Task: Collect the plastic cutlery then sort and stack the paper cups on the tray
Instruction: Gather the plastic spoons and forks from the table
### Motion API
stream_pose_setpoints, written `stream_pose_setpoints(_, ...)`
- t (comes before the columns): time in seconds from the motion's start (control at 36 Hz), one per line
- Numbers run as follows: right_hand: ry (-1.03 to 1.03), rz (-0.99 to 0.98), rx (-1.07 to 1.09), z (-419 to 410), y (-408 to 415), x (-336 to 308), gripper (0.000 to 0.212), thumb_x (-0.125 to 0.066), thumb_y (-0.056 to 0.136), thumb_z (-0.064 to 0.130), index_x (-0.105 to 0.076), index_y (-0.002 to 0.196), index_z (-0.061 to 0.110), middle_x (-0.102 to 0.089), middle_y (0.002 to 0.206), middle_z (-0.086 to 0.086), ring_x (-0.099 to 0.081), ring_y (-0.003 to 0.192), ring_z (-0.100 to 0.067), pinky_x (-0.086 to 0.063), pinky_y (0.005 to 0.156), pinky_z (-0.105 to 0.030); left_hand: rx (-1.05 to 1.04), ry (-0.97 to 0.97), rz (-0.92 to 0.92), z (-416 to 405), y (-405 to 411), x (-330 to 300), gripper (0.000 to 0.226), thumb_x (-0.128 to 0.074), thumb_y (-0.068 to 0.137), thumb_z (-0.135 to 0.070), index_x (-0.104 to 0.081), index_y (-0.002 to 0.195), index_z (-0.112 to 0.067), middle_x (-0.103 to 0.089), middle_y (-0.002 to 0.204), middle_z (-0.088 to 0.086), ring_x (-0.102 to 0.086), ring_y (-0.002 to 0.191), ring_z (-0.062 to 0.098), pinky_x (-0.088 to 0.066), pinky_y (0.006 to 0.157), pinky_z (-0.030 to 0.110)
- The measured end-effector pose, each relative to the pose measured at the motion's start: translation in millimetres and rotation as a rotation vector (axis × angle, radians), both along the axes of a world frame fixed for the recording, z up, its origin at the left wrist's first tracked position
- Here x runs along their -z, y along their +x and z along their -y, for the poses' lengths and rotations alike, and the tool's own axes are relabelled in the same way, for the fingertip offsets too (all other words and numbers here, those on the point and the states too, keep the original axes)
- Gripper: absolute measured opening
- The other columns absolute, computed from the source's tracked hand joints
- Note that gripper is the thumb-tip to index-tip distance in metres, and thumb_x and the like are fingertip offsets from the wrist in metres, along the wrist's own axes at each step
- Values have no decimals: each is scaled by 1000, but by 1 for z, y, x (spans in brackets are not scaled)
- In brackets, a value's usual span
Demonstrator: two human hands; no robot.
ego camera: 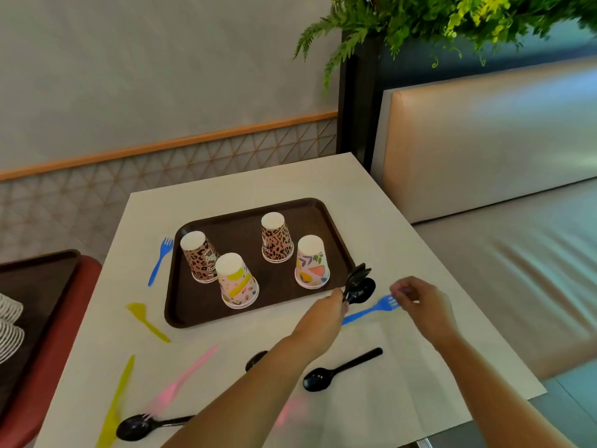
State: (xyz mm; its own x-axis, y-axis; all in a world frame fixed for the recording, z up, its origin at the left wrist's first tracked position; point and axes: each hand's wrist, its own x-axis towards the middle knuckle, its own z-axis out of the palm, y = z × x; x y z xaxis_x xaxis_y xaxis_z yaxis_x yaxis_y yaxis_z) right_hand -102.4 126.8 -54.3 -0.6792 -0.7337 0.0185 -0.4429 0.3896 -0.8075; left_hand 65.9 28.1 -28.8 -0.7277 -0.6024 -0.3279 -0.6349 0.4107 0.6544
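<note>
A dark brown tray (248, 223) on the white table holds two leopard-print cups (198, 257) (277, 238) and two colourful cups (236, 280) (312, 262), all upside down. My left hand (326, 313) is shut on a bunch of black spoons (358, 284) beside the tray's right front corner. My right hand (420, 303) pinches the tines of a blue fork (371, 310) lying on the table. Loose on the table: another blue fork (160, 260), a yellow spoon (147, 320), a yellow knife (118, 402), a pink fork (181, 381), black spoons (342, 370) (145, 426) (256, 359).
A second dark tray (35, 279) with white ribbed cups (9, 324) sits on a red seat at left. A beige bench (500, 221) runs along the right. A fern (420, 21) hangs over the far corner. The table's edge (536, 391) is near right.
</note>
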Motion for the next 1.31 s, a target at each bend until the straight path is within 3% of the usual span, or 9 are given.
stream_pose_setpoints(0.14,-81,12,-86,13,29,-14,15,-64,83,7,-64,77,21,-64,68,10,-59,62,0,-42,61,-4,-110,249,-110,-4,9,-4,21,-30,100,-23,-47,96,-11,-59,84,8,-53,61,14,-41,63,27)
stream_pose_setpoints(0.28,-117,151,-89,6,53,-6,17,-46,96,20,-63,94,21,-68,79,3,-63,74,-9,-48,73,-22,-79,-21,-121,5,29,1,23,-34,101,-21,-46,107,-3,-61,95,26,-56,80,39,-34,63,32)
stream_pose_setpoints(0.42,219,-66,-427,-15,61,25,28,-62,87,19,-53,83,45,-59,92,16,-58,83,-4,-43,75,-14,-174,-77,-162,22,62,7,15,-34,101,-22,-39,90,-13,-49,68,6,-43,58,17,-30,56,31)
stream_pose_setpoints(0.53,388,-282,-633,-21,71,49,23,-70,78,26,-60,97,37,-44,101,20,-48,96,-7,-41,89,-21,-249,-40,-174,32,87,13,20,-35,100,-23,-36,82,-16,-41,63,3,-41,58,21,-30,58,35)
stream_pose_setpoints(0.81,311,-270,-606,-3,94,53,7,-62,86,19,-58,89,24,-55,92,9,-56,85,-9,-46,78,-20,-389,-19,-221,30,132,19,21,-35,100,-22,-47,101,-5,-42,65,-4,-39,56,11,-32,59,27)
stream_pose_setpoints(0.89,277,-245,-627,13,101,42,19,-63,86,15,-50,83,30,-54,87,13,-57,80,-8,-45,73,-16,-451,-8,-243,28,143,21,13,-37,100,-20,-43,91,-12,-43,65,-5,-40,57,10,-33,60,28)
stream_pose_setpoints(1.0,251,-280,-668,40,116,37,6,-55,91,16,-59,95,14,-46,85,9,-52,78,-11,-38,68,-15,-578,49,-282,21,157,20,19,-42,98,-19,-41,80,-23,-42,63,-5,-37,53,9,-31,53,25)
stream_pose_setpoints(1.19,398,-339,-832,70,141,41,41,-58,89,21,-47,127,14,-39,125,-1,-55,108,-17,-39,89,-17,-760,84,-270,4,186,15,13,-41,99,-16,-43,88,-9,-45,66,-3,-39,56,10,-34,54,18)
stream_pose_setpoints(1.31,437,-422,-869,76,150,43,39,-54,92,25,-44,129,17,-42,126,0,-52,113,-16,-41,91,-23,-854,76,-282,-6,196,19,14,-40,99,-14,-40,86,-9,-44,69,-2,-40,59,10,-36,53,10)
